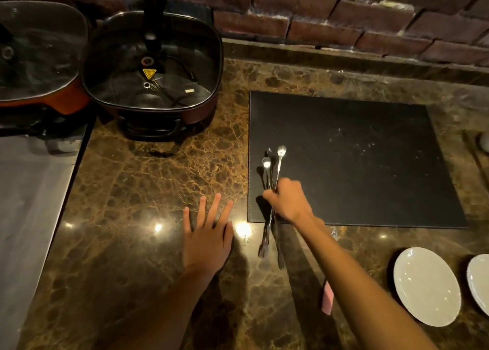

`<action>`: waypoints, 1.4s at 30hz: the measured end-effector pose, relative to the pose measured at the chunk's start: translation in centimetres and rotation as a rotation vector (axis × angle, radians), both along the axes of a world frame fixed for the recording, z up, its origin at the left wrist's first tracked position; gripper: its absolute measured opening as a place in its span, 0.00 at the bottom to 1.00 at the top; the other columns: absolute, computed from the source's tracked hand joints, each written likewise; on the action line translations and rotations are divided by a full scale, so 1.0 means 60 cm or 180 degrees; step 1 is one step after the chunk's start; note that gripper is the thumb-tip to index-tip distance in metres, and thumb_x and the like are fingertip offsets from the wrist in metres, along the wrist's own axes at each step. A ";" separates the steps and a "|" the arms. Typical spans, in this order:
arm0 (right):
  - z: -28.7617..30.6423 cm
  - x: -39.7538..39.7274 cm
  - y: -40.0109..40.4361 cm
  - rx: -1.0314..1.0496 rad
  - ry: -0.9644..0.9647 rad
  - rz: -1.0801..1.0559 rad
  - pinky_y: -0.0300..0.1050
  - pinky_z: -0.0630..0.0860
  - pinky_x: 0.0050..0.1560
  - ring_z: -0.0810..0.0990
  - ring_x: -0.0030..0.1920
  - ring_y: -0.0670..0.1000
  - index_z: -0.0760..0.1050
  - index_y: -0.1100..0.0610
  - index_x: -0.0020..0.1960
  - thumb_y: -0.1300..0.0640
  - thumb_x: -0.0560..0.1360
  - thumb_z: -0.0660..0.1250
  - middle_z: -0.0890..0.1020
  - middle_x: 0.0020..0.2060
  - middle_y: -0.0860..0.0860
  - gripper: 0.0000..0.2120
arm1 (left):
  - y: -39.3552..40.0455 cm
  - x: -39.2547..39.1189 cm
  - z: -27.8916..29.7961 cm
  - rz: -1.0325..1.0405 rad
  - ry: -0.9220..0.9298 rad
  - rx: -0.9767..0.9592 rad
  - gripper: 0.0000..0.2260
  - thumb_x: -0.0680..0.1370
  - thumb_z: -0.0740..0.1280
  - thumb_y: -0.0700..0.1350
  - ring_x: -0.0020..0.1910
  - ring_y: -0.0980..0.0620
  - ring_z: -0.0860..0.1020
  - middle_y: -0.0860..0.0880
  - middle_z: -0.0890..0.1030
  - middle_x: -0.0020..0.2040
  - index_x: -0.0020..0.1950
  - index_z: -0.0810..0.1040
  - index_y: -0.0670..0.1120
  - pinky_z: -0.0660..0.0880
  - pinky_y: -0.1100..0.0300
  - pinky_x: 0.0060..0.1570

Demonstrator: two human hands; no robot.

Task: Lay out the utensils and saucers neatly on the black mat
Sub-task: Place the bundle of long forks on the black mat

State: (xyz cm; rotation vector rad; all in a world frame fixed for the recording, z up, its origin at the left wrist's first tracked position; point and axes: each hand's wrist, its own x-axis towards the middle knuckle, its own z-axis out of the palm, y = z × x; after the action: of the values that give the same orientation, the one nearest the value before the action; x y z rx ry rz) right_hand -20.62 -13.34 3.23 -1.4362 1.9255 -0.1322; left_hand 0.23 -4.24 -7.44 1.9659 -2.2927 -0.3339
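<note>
**Bundle Gripped at the Mat's Edge**

Nearest, at five o'clock: two saucers (426,286), off the black mat (352,161). Right hand (289,201) clamped around the utensils (272,191) at the mat's seven o'clock corner. Left hand (207,233) flat, fingers spread. Loose mid-bundle grip, likely to let pieces slide and scatter.

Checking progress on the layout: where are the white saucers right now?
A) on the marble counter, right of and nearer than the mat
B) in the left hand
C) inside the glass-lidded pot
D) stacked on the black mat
A: both saucers sit on the counter, off the black mat.
</note>
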 end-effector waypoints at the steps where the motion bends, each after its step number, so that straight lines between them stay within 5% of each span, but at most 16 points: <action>1: -0.003 -0.002 -0.026 -0.0048 -0.0033 -0.0064 0.55 0.79 0.37 0.79 0.35 0.56 0.73 0.63 0.38 0.54 0.74 0.66 0.81 0.39 0.61 0.12 | 0.000 0.000 0.000 0.0000 -0.0006 -0.0009 0.25 0.86 0.48 0.57 0.85 0.43 0.53 0.51 0.55 0.85 0.84 0.53 0.59 0.52 0.33 0.79; 5: -0.019 -0.009 -0.103 -0.0104 0.0007 -0.0185 0.48 0.77 0.34 0.79 0.35 0.54 0.71 0.59 0.36 0.54 0.75 0.69 0.80 0.40 0.58 0.12 | -0.001 0.000 0.005 -0.0035 -0.0093 -0.0036 0.25 0.86 0.48 0.56 0.84 0.42 0.56 0.51 0.59 0.85 0.83 0.57 0.57 0.55 0.32 0.79; 8: -0.031 -0.013 -0.125 0.0006 0.0070 -0.0179 0.52 0.81 0.43 0.82 0.41 0.58 0.74 0.61 0.41 0.56 0.74 0.71 0.80 0.42 0.59 0.09 | -0.002 0.000 0.006 -0.0048 -0.0125 -0.0055 0.25 0.85 0.50 0.56 0.83 0.42 0.59 0.50 0.62 0.84 0.83 0.60 0.57 0.57 0.32 0.78; 12: -0.042 -0.017 -0.120 -0.0009 0.0050 -0.0210 0.50 0.81 0.39 0.83 0.38 0.59 0.71 0.58 0.35 0.59 0.74 0.70 0.81 0.40 0.60 0.12 | -0.002 0.001 0.003 -0.0042 -0.0151 -0.0084 0.25 0.85 0.52 0.55 0.83 0.42 0.60 0.50 0.62 0.84 0.83 0.60 0.57 0.57 0.32 0.78; 16: -0.050 -0.021 -0.104 -0.0088 0.0164 -0.0039 0.53 0.80 0.46 0.81 0.45 0.60 0.74 0.59 0.50 0.52 0.76 0.70 0.80 0.46 0.59 0.11 | -0.002 0.001 0.000 -0.0058 -0.0156 -0.0094 0.25 0.85 0.51 0.55 0.83 0.42 0.60 0.50 0.61 0.84 0.83 0.60 0.57 0.56 0.33 0.78; 19: -0.048 -0.035 -0.086 -0.0145 0.0083 -0.0076 0.54 0.79 0.49 0.81 0.46 0.58 0.74 0.57 0.52 0.47 0.77 0.69 0.82 0.45 0.57 0.13 | -0.002 0.003 -0.003 -0.0063 -0.0118 -0.0094 0.25 0.85 0.50 0.55 0.83 0.43 0.59 0.50 0.61 0.84 0.83 0.60 0.57 0.55 0.33 0.79; 24: -0.023 -0.103 -0.023 -0.0282 -0.0425 -0.0546 0.47 0.78 0.46 0.84 0.41 0.52 0.77 0.54 0.48 0.47 0.77 0.69 0.85 0.36 0.52 0.10 | -0.002 0.004 -0.009 -0.0072 -0.0097 -0.0114 0.25 0.85 0.50 0.55 0.84 0.42 0.57 0.51 0.59 0.85 0.83 0.59 0.57 0.52 0.33 0.79; 29: 0.000 -0.190 0.098 -0.0315 -0.0221 -0.0991 0.32 0.71 0.37 0.82 0.39 0.47 0.77 0.53 0.47 0.51 0.75 0.72 0.83 0.36 0.47 0.07 | -0.001 0.004 -0.015 -0.0030 0.0005 -0.0149 0.26 0.85 0.47 0.56 0.85 0.44 0.53 0.52 0.54 0.86 0.84 0.50 0.59 0.50 0.34 0.79; 34: -0.004 -0.212 0.209 0.0000 0.0203 -0.0893 0.44 0.77 0.41 0.81 0.39 0.49 0.77 0.55 0.46 0.43 0.72 0.74 0.82 0.37 0.49 0.16 | -0.001 0.003 -0.013 0.0008 0.0025 -0.0230 0.26 0.85 0.50 0.54 0.84 0.42 0.58 0.50 0.59 0.85 0.84 0.56 0.57 0.53 0.33 0.79; 38: -0.007 -0.207 0.264 0.0254 0.0574 -0.0718 0.46 0.72 0.33 0.77 0.31 0.48 0.76 0.55 0.35 0.38 0.72 0.71 0.79 0.29 0.48 0.20 | 0.000 0.004 -0.017 0.0002 0.0106 -0.0419 0.24 0.86 0.50 0.54 0.83 0.42 0.60 0.49 0.61 0.84 0.84 0.60 0.56 0.54 0.34 0.79; 42: -0.018 -0.180 0.311 0.0256 0.0676 -0.0779 0.45 0.70 0.33 0.78 0.33 0.48 0.78 0.55 0.38 0.40 0.75 0.69 0.80 0.32 0.48 0.18 | -0.001 0.004 -0.020 0.0074 0.0166 -0.0317 0.25 0.85 0.49 0.55 0.84 0.44 0.58 0.52 0.59 0.85 0.84 0.57 0.59 0.50 0.35 0.79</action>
State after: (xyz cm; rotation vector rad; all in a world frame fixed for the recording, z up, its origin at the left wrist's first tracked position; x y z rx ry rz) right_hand -31.42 5.30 2.14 -1.1978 2.2504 -0.0149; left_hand 0.48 -4.30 -8.64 1.9116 -2.2082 -0.2603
